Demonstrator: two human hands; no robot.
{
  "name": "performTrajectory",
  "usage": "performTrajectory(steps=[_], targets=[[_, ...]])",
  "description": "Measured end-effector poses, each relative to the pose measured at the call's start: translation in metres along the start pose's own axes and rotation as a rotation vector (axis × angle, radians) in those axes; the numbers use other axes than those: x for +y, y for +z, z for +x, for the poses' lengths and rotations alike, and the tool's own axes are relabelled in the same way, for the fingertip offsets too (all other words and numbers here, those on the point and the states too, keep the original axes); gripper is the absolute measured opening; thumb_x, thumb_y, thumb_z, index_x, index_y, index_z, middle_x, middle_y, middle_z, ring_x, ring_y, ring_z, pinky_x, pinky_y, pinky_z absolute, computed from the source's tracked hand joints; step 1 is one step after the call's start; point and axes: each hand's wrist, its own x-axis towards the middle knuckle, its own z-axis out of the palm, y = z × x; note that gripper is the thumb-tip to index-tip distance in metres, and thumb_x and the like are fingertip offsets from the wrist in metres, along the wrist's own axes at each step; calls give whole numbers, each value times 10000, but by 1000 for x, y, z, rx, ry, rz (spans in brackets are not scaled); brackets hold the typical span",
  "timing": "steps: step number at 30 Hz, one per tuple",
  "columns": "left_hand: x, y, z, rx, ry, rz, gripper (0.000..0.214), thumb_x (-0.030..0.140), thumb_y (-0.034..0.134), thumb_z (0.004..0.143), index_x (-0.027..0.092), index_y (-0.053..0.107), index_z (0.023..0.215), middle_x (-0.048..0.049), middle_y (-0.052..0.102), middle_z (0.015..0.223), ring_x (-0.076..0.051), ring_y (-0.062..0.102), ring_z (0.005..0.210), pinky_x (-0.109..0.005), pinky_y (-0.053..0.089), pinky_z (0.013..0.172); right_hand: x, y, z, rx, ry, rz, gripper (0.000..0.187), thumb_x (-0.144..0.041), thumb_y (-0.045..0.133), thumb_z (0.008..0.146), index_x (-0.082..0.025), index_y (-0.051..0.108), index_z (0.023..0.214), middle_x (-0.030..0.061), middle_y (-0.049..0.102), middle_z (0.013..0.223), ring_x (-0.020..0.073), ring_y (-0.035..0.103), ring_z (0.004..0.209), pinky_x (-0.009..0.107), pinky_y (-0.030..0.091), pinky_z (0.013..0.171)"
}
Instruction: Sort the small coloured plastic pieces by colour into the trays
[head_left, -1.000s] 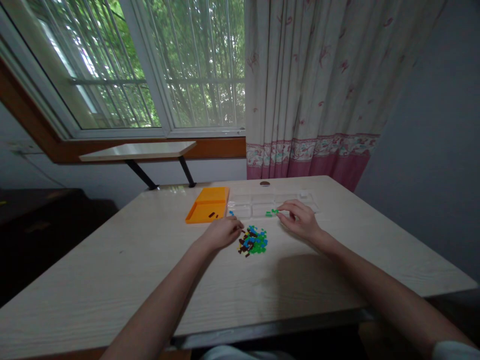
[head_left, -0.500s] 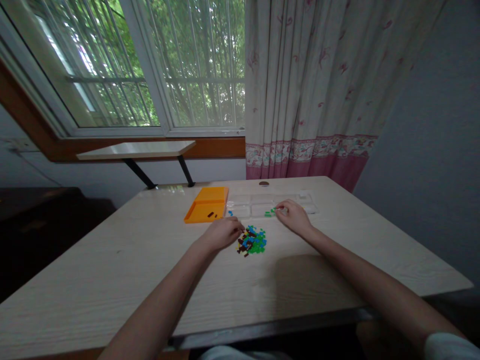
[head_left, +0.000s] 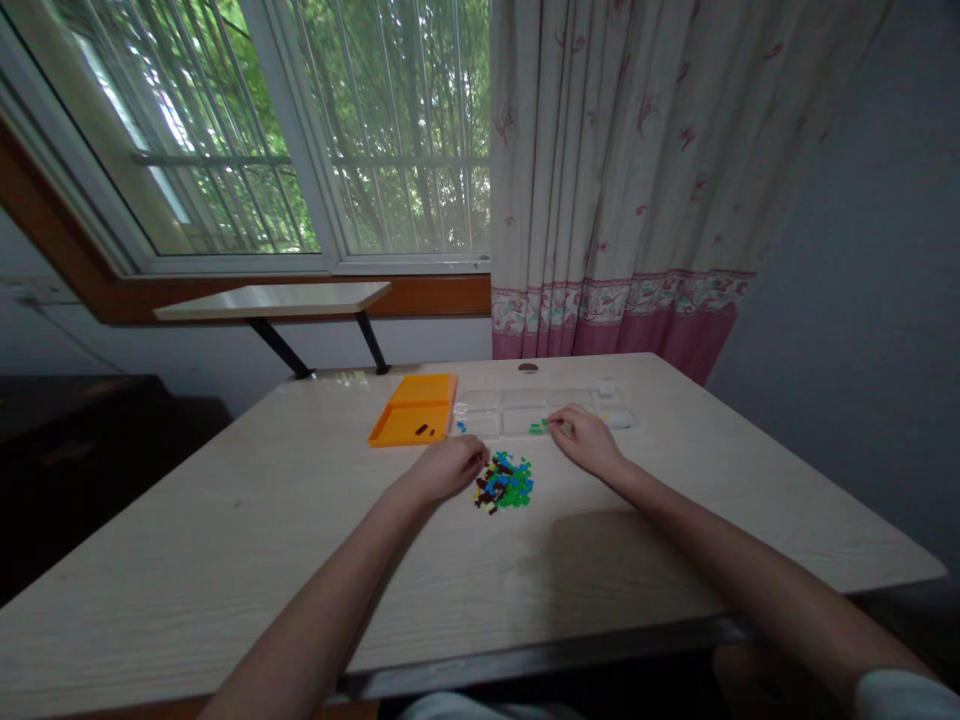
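A small heap of green, blue, brown and yellow pieces [head_left: 504,483] lies in the middle of the pale wooden table [head_left: 225,540]. My left hand [head_left: 448,467] rests curled at the heap's left edge, fingers closed in a pinch on something too small to name. My right hand [head_left: 587,440] is over the near edge of a clear compartment tray [head_left: 525,410], fingertips pinched close to a few green pieces [head_left: 537,427] in it. A blue piece [head_left: 461,426] sits in the tray's left cell.
An orange lid [head_left: 415,410] with two dark pieces lies left of the clear tray. A small dark round object [head_left: 528,367] sits near the table's far edge. A curtain, a window and a wall shelf stand behind; a dark cabinet is on the left.
My right hand has drawn in slightly toward the green pieces in the tray, fingers closing. The left hand has stayed at the heap's edge.
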Motion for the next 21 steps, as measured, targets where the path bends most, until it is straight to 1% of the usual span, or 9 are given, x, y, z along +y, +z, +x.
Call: performTrajectory(steps=[2,5,9,14,17,21], targets=[[1,0,0,10,5,-1,198,208,375,825,173,570,814,-51,603,831,-152,559,739,-226,401,643,-7,-1,-3,-42,-50,24,124,-203,491,807,-195,607,850,20,610,853,138,573,795,233,428,697],[2,1,-1,44,-11,-43,206,220,338,853,175,539,868,-56,594,883,-150,556,777,-230,406,670,-19,-1,-7,-121,-143,50,135,-210,478,824,-202,608,858,20,612,852,129,577,776,221,430,669],[6,2,-1,112,-27,-106,208,251,302,876,176,492,908,-55,571,904,-150,542,779,-244,407,668,-36,1,-14,-151,-229,71,140,-209,476,829,-206,605,883,25,617,852,130,582,787,228,441,684],[19,3,0,155,-11,-252,214,294,279,888,176,457,904,-43,557,848,-144,518,731,-249,403,632,-47,2,-18,-132,-268,79,160,-216,470,832,-211,595,931,31,624,878,138,584,811,247,461,715],[29,5,0,141,-1,-335,254,308,234,904,176,451,914,-45,557,836,-135,515,716,-250,407,637,-49,2,-18,-91,-284,85,177,-232,464,841,-213,591,962,35,628,888,139,586,820,252,464,732],[38,8,0,112,22,-364,276,331,218,910,177,447,898,-49,551,839,-133,515,731,-256,413,664,-49,3,-18,-48,-332,66,163,-259,478,842,-212,595,946,33,633,871,142,589,797,249,460,702]])
